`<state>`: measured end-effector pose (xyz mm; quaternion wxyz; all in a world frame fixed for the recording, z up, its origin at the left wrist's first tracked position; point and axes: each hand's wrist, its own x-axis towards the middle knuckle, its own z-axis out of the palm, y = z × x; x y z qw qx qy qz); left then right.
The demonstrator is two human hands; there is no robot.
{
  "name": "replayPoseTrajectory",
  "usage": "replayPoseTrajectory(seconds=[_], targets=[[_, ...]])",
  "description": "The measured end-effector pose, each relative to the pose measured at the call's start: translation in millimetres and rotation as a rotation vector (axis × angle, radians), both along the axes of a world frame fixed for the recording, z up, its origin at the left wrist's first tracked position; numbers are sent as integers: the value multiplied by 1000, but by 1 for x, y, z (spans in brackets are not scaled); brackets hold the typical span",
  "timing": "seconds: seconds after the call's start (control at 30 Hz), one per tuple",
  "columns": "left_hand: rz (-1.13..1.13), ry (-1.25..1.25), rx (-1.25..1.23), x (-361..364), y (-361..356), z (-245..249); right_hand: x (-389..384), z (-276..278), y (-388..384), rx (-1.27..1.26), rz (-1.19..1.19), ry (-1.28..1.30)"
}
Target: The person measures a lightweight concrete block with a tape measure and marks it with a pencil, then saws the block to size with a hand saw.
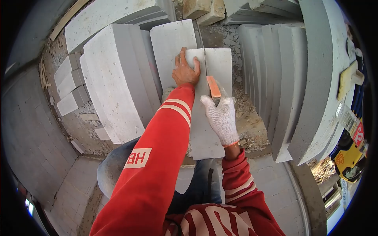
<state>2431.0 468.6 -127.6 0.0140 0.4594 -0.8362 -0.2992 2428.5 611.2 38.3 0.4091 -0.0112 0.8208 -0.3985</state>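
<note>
A pale grey lightweight concrete block [219, 65] lies in front of me, with another block [170, 36] just beyond it to the left. My left hand [185, 71], bare, presses on the near block's top with fingers spread. In a white knitted glove, my right hand [221, 120] is closed around the orange handle [214, 87] of a handsaw. Its thin blade [204, 56], seen nearly edge-on, runs away from me in line with a cut in the near block, right of my left fingers. How deep it sits is hidden.
Large block stacks stand at left [104, 78] and right [271, 78]. Smaller offcuts [73, 94] lie far left. Rubble and dust [250, 122] cover the ground between. A trowel-like yellow float [346, 80] and a yellow bag [350, 159] are at the right edge.
</note>
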Motion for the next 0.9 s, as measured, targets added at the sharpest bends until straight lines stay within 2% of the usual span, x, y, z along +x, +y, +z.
replayPoseTrajectory(seconds=[0.07,0.13,0.2,0.23,0.3,0.37,0.5,0.57,0.63,0.67,0.7,0.8,0.9], targets=[[-8,-38,34,18,16,5,39,24,34,35,-6,26],[8,-44,4,10,8,5,70,68,59,-99,-108,-10],[13,-85,76,20,12,7,70,72,62,-58,-83,-94],[4,-61,50,18,11,4,60,68,55,-31,-95,-118],[-6,-40,50,11,8,5,11,16,16,94,48,-167],[-25,1,15,7,9,-2,-2,-16,-10,-72,-58,58],[-26,-33,10,13,8,4,11,-18,1,-110,-168,-20],[-7,-37,51,9,8,10,38,0,21,-109,-167,-51],[-7,-31,34,3,5,10,67,50,48,-52,-156,-109],[-5,-37,29,10,9,10,81,75,57,-110,-236,-143],[4,-43,27,11,9,7,93,82,71,-107,-210,-89],[19,-37,16,11,11,4,81,59,63,-87,-251,-146],[-1,2,-8,13,9,-2,24,-3,14,-28,-114,-128]])
